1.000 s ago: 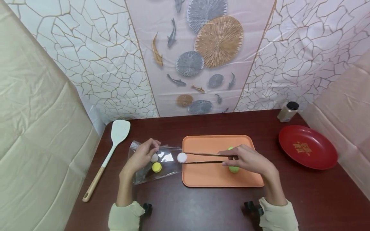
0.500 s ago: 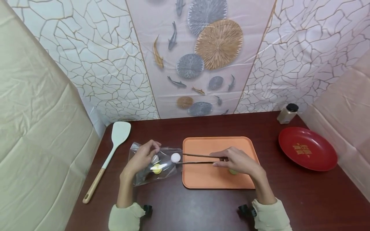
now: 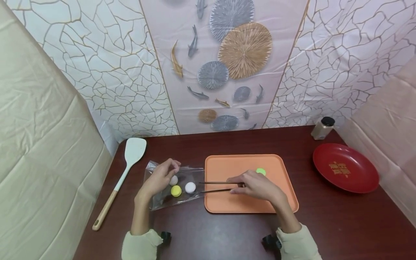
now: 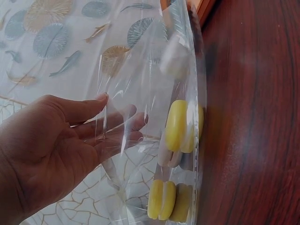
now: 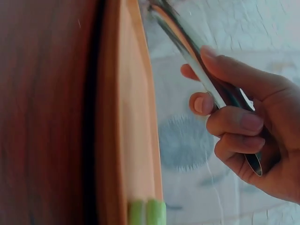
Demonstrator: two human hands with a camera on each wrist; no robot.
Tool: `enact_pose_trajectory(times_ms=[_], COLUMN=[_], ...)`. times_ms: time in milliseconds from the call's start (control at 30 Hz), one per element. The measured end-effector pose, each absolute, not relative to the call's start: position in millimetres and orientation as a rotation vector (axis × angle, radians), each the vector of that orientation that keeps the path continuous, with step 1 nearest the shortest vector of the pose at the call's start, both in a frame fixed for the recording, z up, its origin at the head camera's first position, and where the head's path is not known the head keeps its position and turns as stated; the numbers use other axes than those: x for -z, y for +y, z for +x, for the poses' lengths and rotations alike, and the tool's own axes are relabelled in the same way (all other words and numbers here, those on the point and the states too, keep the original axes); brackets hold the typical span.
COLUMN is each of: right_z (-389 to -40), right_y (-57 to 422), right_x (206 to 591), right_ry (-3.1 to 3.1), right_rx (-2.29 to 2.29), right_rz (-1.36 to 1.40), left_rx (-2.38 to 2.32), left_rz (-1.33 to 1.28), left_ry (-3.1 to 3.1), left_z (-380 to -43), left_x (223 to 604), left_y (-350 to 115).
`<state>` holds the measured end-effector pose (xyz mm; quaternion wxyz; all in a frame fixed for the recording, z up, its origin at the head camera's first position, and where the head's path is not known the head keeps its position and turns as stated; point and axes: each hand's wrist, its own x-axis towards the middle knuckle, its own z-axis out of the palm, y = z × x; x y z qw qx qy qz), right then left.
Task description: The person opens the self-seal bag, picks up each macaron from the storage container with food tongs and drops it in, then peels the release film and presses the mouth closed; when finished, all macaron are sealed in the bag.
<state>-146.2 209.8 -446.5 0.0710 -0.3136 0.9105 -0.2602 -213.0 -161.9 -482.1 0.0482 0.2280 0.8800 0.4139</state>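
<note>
My left hand [image 3: 159,177] holds up the film of a clear plastic bag [image 3: 193,174] between thumb and fingers. Inside the bag lie a yellow macaron [image 3: 176,191], a white macaron [image 3: 190,187] and a pale macaron [image 3: 173,180] partly behind the fingers. A second yellow macaron [image 4: 161,200] shows low in the left wrist view. My right hand [image 3: 255,186] grips metal tongs [image 5: 187,51] over the tray. The tongs' arms stand apart, tips at the bag's mouth, just right of the white macaron, with nothing between them. A green macaron [image 3: 261,171] sits on the tray behind the right hand.
The orange tray [image 3: 227,206] lies right of the bag on the dark wooden table [image 3: 208,238]. A white spatula [image 3: 133,150] with a wooden handle is at the left. A red plate [image 3: 357,169] and a black-capped jar [image 3: 323,129] stand at the right.
My right hand has moved left and slightly nearer with the tongs. The white macaron went from between the tips into the bag and was let go. The left hand stays in place.
</note>
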Motion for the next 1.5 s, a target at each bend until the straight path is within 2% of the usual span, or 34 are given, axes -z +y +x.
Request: enact_pose_trajectory(times_ms=[133, 700, 900, 1200, 1500], right_z=[-145, -143, -141, -140, -140], right_y=[194, 170, 166, 151, 179], right_x=[451, 460, 460, 461, 446], right_ry=[2.719, 2.674, 2.688, 2.686, 2.673], right_rx=[0.802, 0.804, 0.798, 0.833, 0.858], right_rz=[-0.955, -0.936, -0.913, -1.018, -0.862], left_rx=[-1.222, -1.285, -1.274, -1.293, -1.226], left_rz=[0.643, 0.760, 0.730, 0.755, 0.658], left_ry=[2.707, 2.712, 2.707, 2.681, 2.681], left_z=[-206, -206, -205, -208, -206], left_x=[469, 478, 474, 479, 472], left_y=[-156, -158, -155, -159, -155])
